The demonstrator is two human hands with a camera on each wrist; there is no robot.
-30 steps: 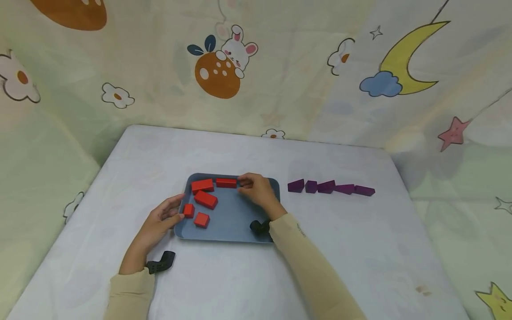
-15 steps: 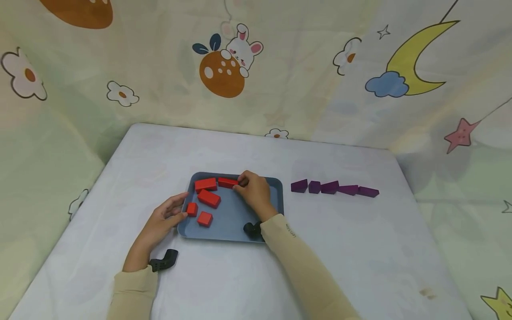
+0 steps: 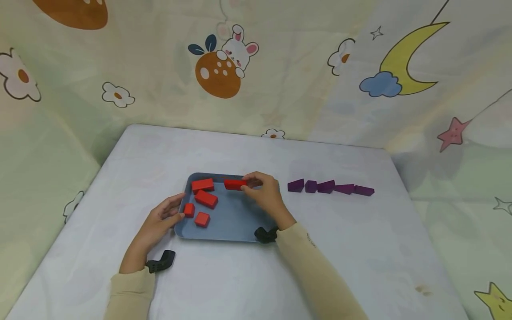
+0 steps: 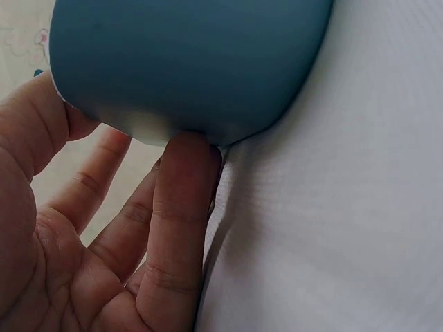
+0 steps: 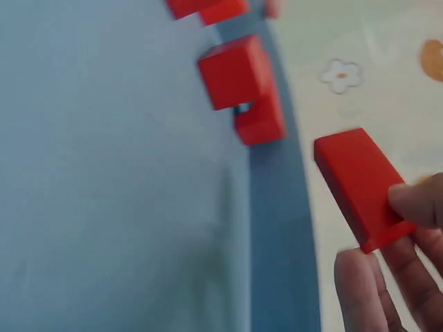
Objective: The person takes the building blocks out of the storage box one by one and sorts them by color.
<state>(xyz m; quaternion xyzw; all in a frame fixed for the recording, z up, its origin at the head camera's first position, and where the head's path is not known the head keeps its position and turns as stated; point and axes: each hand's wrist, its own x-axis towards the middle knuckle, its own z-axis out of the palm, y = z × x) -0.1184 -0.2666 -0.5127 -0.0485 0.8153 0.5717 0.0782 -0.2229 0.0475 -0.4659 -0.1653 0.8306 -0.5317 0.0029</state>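
Lettering (image 3: 311, 240) on the right sleeve (image 3: 324, 275): too small for me to read. Tray (image 3: 232, 222) holds four red blocks (image 3: 206, 199), toward its left. I have the right hand (image 3: 270, 195) pinching a fifth red block (image 3: 234, 185) by the tray's far side; left hand (image 3: 158, 222), fingers spread, touches its left edge. Five purple blocks (image 3: 326, 187), row right of tray.
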